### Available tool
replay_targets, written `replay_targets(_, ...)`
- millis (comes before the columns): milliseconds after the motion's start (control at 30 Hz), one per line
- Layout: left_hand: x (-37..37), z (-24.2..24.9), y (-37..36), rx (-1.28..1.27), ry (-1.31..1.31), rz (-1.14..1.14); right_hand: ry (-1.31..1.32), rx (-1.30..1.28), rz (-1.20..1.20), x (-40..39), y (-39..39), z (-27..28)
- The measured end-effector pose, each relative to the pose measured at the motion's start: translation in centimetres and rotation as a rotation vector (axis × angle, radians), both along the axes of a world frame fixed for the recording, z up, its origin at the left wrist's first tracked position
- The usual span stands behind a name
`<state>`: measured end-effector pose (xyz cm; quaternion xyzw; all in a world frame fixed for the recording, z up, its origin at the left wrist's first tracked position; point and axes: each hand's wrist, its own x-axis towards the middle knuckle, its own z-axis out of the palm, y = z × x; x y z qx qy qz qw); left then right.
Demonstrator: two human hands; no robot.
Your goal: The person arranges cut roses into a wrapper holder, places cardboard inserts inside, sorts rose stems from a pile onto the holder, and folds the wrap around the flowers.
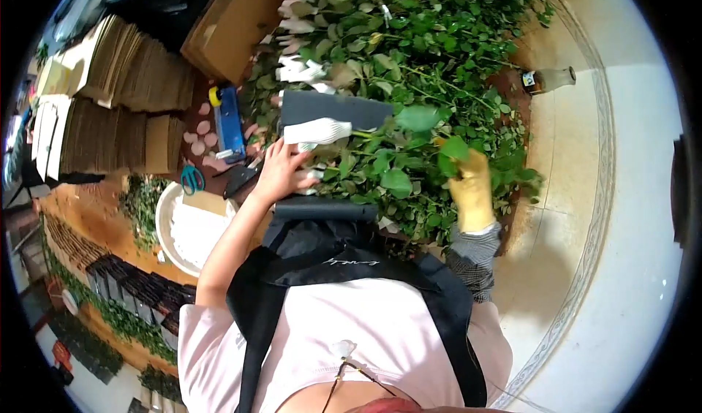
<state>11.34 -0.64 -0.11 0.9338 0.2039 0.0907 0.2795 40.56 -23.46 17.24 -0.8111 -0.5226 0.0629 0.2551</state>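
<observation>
A rose in a white net sleeve (319, 131) lies across a dark grey board (329, 107), its leafy stem running right. My left hand (281, 170), bare, is just below the sleeved head with fingers apart, touching the ends of other sleeved stems. My right hand (472, 186), in a yellow glove, is closed among the leaves around the rose stem; leaves partly hide its fingers. A large heap of leafy rose stems (439, 40) spreads beyond both hands, with several white and pale pink sleeved heads along its left side.
A dark roll (325, 209) lies before my apron. To the left are a white tub (167, 226) of white pieces, teal scissors (192, 180), a blue tape dispenser (229, 120) and stacked cardboard (131, 66). A glass bottle (552, 80) lies at right near the wall.
</observation>
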Motion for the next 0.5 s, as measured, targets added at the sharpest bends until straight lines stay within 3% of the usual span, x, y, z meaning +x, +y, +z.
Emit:
replay_targets(33,-0.1,0.4,-0.2,0.071,-0.066,0.011,0.031,0.031,0.06,0.0,-0.3,-3.5)
replay_targets(67,0.0,0.6,-0.2,-0.031,-0.029,0.019,-0.033,0.035,0.02,-1.6,0.0,-5.1)
replay_targets(133,-0.1,-0.3,0.0,0.027,-0.09,-0.003,-0.286,-0.131,0.055,-2.4,-0.2,-9.6)
replay_targets(200,-0.2,0.0,0.1,0.093,-0.126,-0.012,-0.324,-0.342,-0.112,-4.2,0.8,-11.0)
replay_targets(233,-0.2,0.1,0.1,0.075,-0.136,-0.005,-0.337,-0.184,-0.102,-3.9,0.3,-12.4)
replay_targets(333,-0.3,-1.0,0.1,0.078,-0.137,0.003,-0.283,-0.295,-0.187,-5.3,1.3,-12.0)
replay_targets(400,-0.3,-1.3,0.0,0.005,-0.142,0.017,-0.371,-0.165,-0.155,-5.6,1.4,-15.7)
replay_targets(467,-0.2,-1.6,-0.5,0.006,-0.173,0.045,-0.338,-0.497,-0.127,-5.0,0.9,-18.6)
replay_targets(500,-0.3,-1.8,-0.6,0.004,-0.18,0.054,-0.334,-0.295,-0.11,-4.6,0.6,-18.5)
